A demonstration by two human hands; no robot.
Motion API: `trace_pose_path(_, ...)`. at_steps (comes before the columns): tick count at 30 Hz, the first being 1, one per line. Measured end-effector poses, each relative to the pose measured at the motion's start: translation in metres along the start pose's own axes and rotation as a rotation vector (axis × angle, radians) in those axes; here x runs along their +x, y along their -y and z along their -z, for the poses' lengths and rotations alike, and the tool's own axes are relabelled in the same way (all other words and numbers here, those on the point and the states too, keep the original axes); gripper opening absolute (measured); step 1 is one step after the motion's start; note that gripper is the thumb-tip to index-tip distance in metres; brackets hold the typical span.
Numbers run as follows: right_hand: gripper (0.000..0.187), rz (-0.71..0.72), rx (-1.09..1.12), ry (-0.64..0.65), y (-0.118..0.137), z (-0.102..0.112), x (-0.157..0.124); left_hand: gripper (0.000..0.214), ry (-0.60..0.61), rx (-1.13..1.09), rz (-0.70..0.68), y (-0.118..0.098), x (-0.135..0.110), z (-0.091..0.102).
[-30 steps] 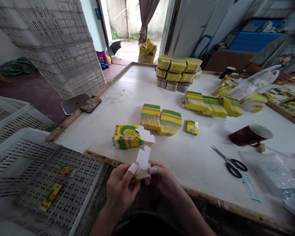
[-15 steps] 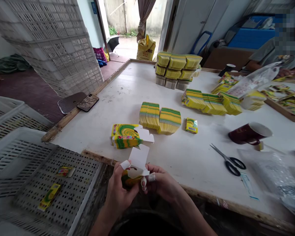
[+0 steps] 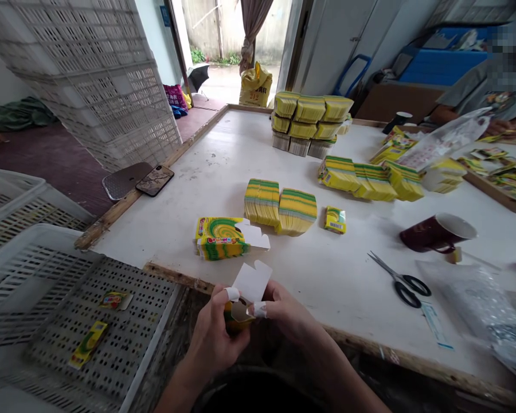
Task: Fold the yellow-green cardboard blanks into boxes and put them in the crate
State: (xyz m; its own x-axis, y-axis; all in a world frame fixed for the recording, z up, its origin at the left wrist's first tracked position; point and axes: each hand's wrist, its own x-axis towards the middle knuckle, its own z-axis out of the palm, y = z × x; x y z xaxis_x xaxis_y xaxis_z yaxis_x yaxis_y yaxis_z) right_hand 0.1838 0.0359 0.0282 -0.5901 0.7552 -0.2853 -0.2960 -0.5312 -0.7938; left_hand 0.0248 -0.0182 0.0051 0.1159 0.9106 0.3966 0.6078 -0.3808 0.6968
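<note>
Just in front of the table's near edge, a small yellow and green cardboard box [image 3: 252,282] is held with its white top flap standing up. My left hand [image 3: 217,327] is closed around its left side, with white tape on a finger. My right hand [image 3: 289,316] is closed on the right side, its taped thumb at the box mouth. Whether anything is inside the box is hidden. Beyond the hands lies a stack of flattened yellow-green boxes [image 3: 221,236] with white flaps. Two bundles of flat cartons [image 3: 261,201] stand behind it, and one small closed box [image 3: 335,219] lies to their right.
Scissors [image 3: 399,281], a dark mug [image 3: 436,232] and a clear plastic bag [image 3: 477,310] are on the right. More carton bundles [image 3: 312,109] stand farther back. A phone [image 3: 155,180] lies at the left edge, above a white crate [image 3: 69,241]. A co-worker's hands [image 3: 505,126] are at far right.
The box has turned slightly and moved a little to the right, its flap now leaning right. My right thumb has shifted onto the opening's edge.
</note>
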Motion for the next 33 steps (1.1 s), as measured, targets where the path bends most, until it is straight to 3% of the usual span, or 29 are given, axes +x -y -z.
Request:
trace_pose_path(3, 0.035, 0.013, -0.075, 0.007, -0.001, 0.002, 0.0, 0.048, 0.007, 0.015, 0.094, -0.001, -0.001, 0.002)
trace_pose_path(6, 0.04, 0.144, -0.196, 0.002, -0.007, 0.001, -0.005, 0.05, 0.098, -0.022, 0.244, -0.002, 0.0, 0.007)
trace_pose_path(11, 0.046, 0.387, -0.692, 0.002, -0.02, -0.004, -0.012, 0.074, 0.288, -0.079, 0.274, 0.002, 0.002, 0.004)
trace_pose_path(14, 0.048, 0.49, -0.831, -0.107, -0.028, 0.003, -0.01, 0.082, 0.246, 0.019, 0.279, 0.007, -0.001, -0.004)
trace_pose_path(17, 0.052, 0.546, -0.873, -0.258, -0.032, 0.015, -0.009, 0.067, 0.137, 0.166, 0.272, 0.01, -0.004, -0.005)
trace_pose_path(20, 0.056, 0.56, -0.977, -0.123, -0.029, 0.025, -0.009, 0.055, 0.124, 0.184, 0.215, 0.012, -0.005, 0.003)
trace_pose_path(23, 0.041, 0.528, -1.037, -0.012, -0.026, 0.031, -0.01, 0.055, 0.153, 0.188, 0.143, 0.013, -0.001, 0.013)
trace_pose_path(25, 0.033, 0.524, -1.056, -0.019, -0.025, 0.034, -0.009, 0.052, 0.175, 0.186, 0.105, 0.012, 0.003, 0.019)
trace_pose_path(30, 0.032, 0.586, -1.101, -0.008, -0.024, 0.036, -0.007, 0.054, 0.243, 0.111, 0.093, 0.009, 0.012, 0.029)
trace_pose_path(33, 0.029, 0.66, -1.101, -0.076, -0.022, 0.033, -0.007, 0.057, 0.164, -0.011, 0.177, 0.01, 0.015, 0.028)
